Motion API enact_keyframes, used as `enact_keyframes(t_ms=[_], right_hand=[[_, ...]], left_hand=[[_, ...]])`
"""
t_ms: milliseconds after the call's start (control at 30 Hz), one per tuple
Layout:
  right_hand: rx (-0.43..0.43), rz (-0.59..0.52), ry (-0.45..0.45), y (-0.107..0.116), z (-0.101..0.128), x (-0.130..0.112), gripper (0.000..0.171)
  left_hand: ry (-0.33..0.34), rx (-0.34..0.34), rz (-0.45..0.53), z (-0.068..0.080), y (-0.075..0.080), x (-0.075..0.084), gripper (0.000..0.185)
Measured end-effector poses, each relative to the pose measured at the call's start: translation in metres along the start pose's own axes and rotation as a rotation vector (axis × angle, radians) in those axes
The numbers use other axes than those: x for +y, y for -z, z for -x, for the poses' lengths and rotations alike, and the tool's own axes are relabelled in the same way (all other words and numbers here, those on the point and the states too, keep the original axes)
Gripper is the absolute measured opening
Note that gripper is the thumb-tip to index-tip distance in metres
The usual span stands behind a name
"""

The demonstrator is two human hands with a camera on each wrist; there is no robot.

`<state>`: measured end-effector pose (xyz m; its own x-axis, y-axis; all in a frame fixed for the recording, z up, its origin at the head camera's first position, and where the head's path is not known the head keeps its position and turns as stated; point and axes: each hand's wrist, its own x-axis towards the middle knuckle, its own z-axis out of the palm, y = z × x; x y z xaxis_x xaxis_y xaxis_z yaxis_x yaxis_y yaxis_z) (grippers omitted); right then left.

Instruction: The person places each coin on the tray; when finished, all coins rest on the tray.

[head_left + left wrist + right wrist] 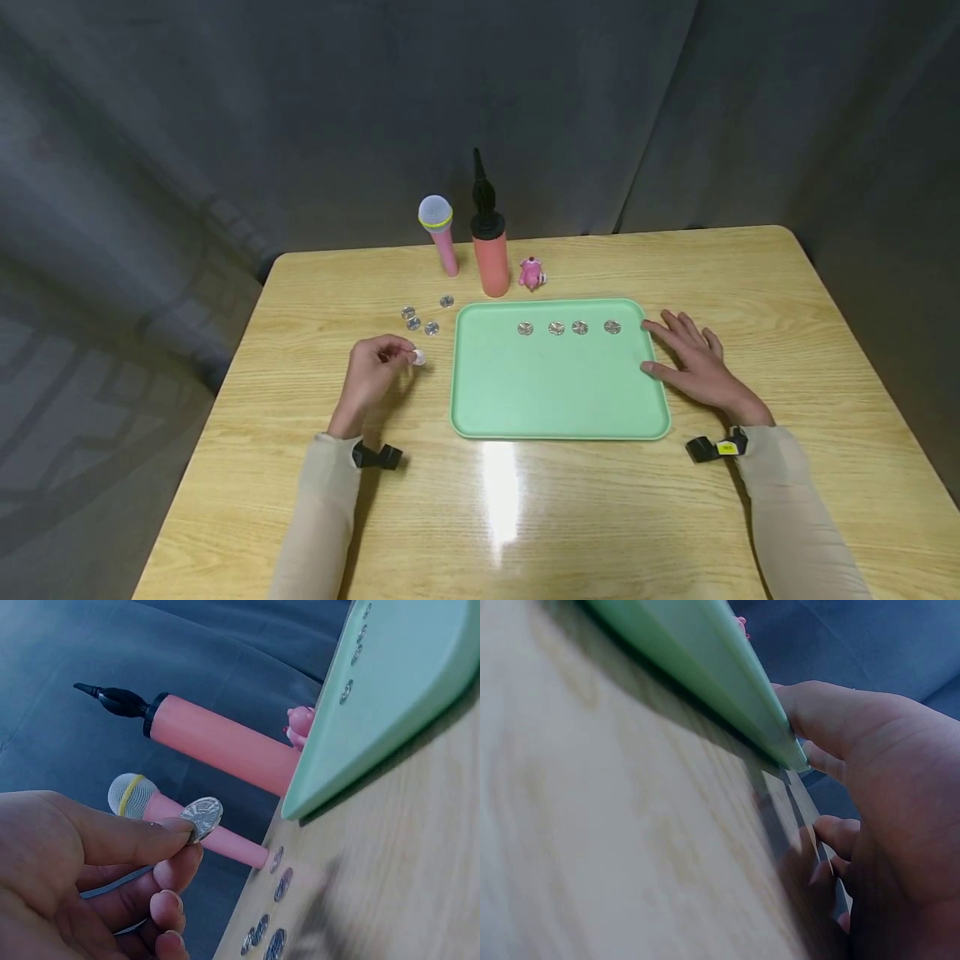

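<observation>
My left hand (372,372) pinches a silver coin (418,357) between thumb and forefinger, just left of the green tray (557,400). The left wrist view shows that coin (202,818) held at the fingertips above the table. Several more coins (420,319) lie loose on the wood behind the hand. Inside the tray, a row of several coins (568,327) runs along its far side. My right hand (693,360) lies open and flat on the table, thumb and forefinger touching the tray's right edge (742,697).
Behind the tray stand a pink microphone (440,233), a salmon hand pump with a black nozzle (489,242) and a small pink toy figure (532,273). The wooden table (525,517) ends at a dark curtain.
</observation>
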<state>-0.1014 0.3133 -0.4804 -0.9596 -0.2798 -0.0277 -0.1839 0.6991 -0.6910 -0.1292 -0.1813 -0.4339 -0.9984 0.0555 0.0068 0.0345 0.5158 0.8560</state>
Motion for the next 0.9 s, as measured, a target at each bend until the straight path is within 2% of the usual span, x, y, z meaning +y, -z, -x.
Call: enact_keyframes(t_ms=[433,900], right_hand=[[-0.001,-0.008,-0.02,-0.001,-0.002,0.004,0.071],[-0.001,-0.003,-0.013,0.0,-0.001,0.002,0.071]], left_hand=[[-0.033,-0.003,0.054,-0.019,-0.017,0.022,0.007],[-0.059,-0.026,0.085,-0.035,-0.037,0.032,0.007]])
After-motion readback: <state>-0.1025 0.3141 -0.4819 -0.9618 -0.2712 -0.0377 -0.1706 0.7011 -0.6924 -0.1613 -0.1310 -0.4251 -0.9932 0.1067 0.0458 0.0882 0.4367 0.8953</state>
